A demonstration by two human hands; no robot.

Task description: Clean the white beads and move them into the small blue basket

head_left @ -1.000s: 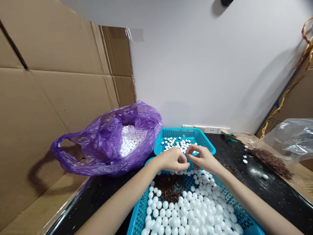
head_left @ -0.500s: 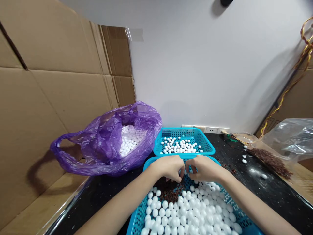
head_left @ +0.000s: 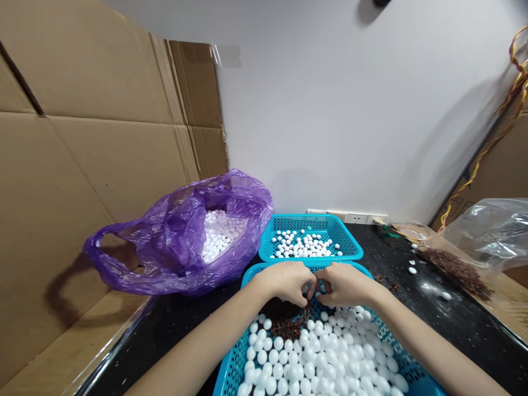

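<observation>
Both hands meet over the far end of the near blue basket [head_left: 228,360]. My left hand [head_left: 289,281] is closed, fingers curled down, above a patch of dark brown crumbs [head_left: 289,325]. My right hand [head_left: 345,283] bends in toward it, thumb and fingers pinched together, the fingertips of the two almost touching. Whatever lies between the fingers is hidden or too small to make out. White balls [head_left: 330,357] fill the near part of the basket, below my wrists.
Behind stands a second blue basket [head_left: 317,223] with smaller white balls. To the left lies an open purple plastic bag [head_left: 165,242] of white balls, beside cardboard [head_left: 103,165]. Brown granules [head_left: 457,269] and a clear bag [head_left: 490,231] are on the right of the black tabletop [head_left: 404,297].
My two hands have drawn slightly closer, so the gap between their fingertips is narrower. The baskets, bag and balls look the same.
</observation>
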